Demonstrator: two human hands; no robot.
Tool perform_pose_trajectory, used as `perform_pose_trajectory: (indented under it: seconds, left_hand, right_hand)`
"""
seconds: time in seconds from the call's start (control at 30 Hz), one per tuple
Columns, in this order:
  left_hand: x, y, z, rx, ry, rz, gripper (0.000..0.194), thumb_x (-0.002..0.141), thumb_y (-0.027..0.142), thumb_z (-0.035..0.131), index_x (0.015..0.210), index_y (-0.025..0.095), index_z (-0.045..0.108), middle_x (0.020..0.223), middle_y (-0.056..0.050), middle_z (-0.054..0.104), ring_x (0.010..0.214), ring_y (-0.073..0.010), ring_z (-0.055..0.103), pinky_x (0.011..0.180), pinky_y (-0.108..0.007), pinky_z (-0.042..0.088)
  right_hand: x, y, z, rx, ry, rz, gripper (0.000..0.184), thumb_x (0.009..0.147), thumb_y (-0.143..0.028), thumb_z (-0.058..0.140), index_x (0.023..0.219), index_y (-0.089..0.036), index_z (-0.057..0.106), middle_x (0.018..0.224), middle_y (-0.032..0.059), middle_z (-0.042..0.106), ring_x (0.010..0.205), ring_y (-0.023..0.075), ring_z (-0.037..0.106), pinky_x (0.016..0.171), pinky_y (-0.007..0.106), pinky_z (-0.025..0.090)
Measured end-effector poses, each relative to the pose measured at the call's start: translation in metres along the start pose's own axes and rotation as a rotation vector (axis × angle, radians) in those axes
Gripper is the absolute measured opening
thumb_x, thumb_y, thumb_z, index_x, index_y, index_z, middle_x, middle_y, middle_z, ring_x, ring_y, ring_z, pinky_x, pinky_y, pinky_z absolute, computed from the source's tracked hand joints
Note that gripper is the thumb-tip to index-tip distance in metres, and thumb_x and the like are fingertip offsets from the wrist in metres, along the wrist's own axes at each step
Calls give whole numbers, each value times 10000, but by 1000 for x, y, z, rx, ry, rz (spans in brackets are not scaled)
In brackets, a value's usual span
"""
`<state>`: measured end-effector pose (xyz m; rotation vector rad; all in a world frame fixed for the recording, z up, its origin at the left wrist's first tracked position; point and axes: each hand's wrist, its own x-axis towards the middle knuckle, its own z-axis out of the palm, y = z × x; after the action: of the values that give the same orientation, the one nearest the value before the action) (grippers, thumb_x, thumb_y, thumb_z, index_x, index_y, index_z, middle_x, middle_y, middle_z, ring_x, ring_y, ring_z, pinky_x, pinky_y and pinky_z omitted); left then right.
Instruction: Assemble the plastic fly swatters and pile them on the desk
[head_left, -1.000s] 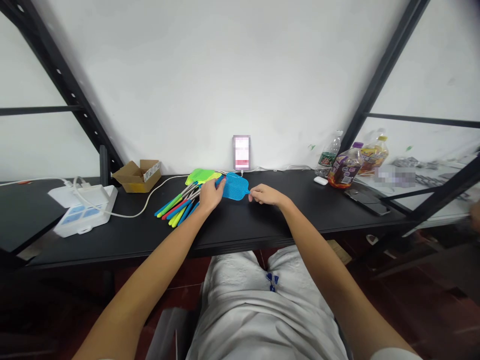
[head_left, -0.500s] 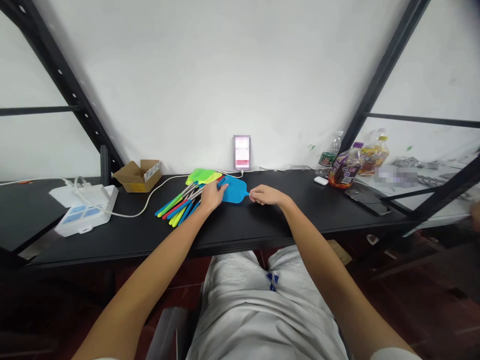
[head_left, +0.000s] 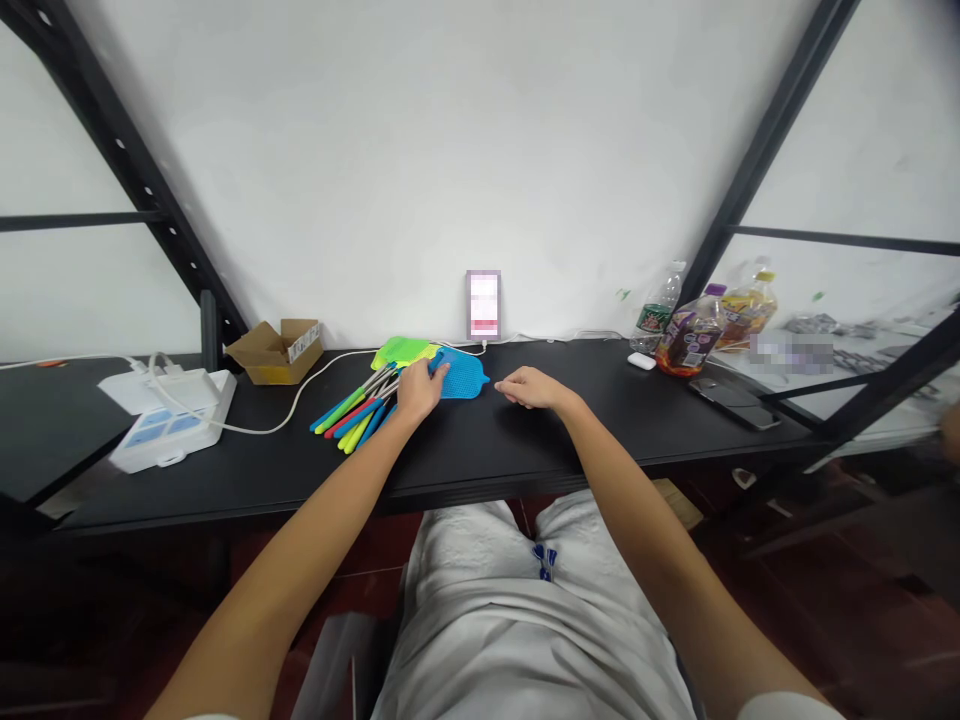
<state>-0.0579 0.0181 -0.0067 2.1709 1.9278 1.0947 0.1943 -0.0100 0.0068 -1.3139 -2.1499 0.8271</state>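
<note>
My left hand (head_left: 421, 388) is closed on the left side of a blue fly swatter head (head_left: 463, 374), a perforated paddle lying almost flat just above the black table. The short neck of this head points right, towards my right hand (head_left: 527, 387). A small gap parts the neck from my right fingertips, which are pinched together; whatever they may hold is hidden. Under and beside my left hand lies a pile of fly swatters with green and yellow heads (head_left: 405, 350). Their blue, green, red and yellow handles (head_left: 352, 415) fan out to the lower left.
A phone (head_left: 484, 305) leans on the wall behind. Left are an open cardboard box (head_left: 277, 365) and a white power strip box (head_left: 176, 425) with cables. Bottles (head_left: 691, 335), a white earbud-like case (head_left: 641, 361) and a dark phone (head_left: 733, 402) lie right.
The blue head has shifted slightly left with my left hand. Its neck, which touched my right fingers before, is now apart from them. My right hand has barely moved.
</note>
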Motion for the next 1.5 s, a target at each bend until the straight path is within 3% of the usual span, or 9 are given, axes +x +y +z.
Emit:
perform_pose_trajectory:
  seconds: [0.13, 0.33, 0.6, 0.77, 1.03, 1.23, 1.5]
  left_hand:
    - [2, -1, 0, -14, 19, -24, 356, 923, 477, 502, 693, 208, 547, 724, -91, 644, 763, -252, 614, 688, -313, 381]
    - [5, -2, 1, -194, 6, -124, 358, 933, 429, 485, 671, 192, 549, 707, -69, 626, 714, -216, 591, 665, -297, 381]
    - [8, -7, 11, -481, 12, -230, 348, 877, 492, 565, 713, 185, 577, 597, -12, 532, 667, -186, 553, 614, -269, 435]
    - [9, -8, 13, -528, -12, -250, 362, 860, 516, 568, 728, 180, 584, 566, 4, 491, 649, -175, 537, 591, -261, 442]
    - [6, -6, 11, -556, -48, -245, 309, 856, 461, 543, 734, 180, 579, 563, 14, 481, 604, -157, 505, 574, -259, 417]
    - [5, -5, 11, -609, -83, -213, 309, 846, 455, 561, 706, 180, 543, 544, 35, 441, 530, -120, 445, 504, -228, 352]
    - [3, -4, 10, -717, -144, -181, 337, 809, 490, 645, 726, 175, 560, 525, 42, 437, 465, -103, 419, 451, -218, 309]
  right_hand:
    - [3, 5, 0, -97, 77, 18, 436, 873, -501, 511, 573, -185, 544, 509, -16, 492, 447, 100, 433, 491, 248, 305]
    - [7, 10, 0, -199, 164, -67, 191, 826, -303, 570, 727, -181, 680, 648, 0, 596, 606, 126, 482, 592, 244, 317]
    - [5, 8, 1, -149, 139, -145, 347, 872, -474, 554, 885, -183, 743, 603, -35, 474, 583, 116, 382, 586, 242, 277]
    - [7, 11, 2, -128, 143, -171, 363, 874, -488, 550, 915, -186, 747, 617, -36, 468, 586, 115, 371, 584, 239, 278]
    - [6, 12, 1, -134, 143, -175, 359, 870, -485, 559, 908, -186, 754, 618, -30, 468, 600, 119, 379, 584, 236, 283]
    - [9, 16, 1, -118, 80, -189, 343, 857, -457, 578, 894, -166, 758, 669, -9, 562, 631, 126, 439, 624, 240, 326]
    - [9, 13, 2, -117, 69, -206, 347, 845, -468, 580, 771, -154, 710, 618, -30, 435, 611, 113, 354, 588, 250, 277]
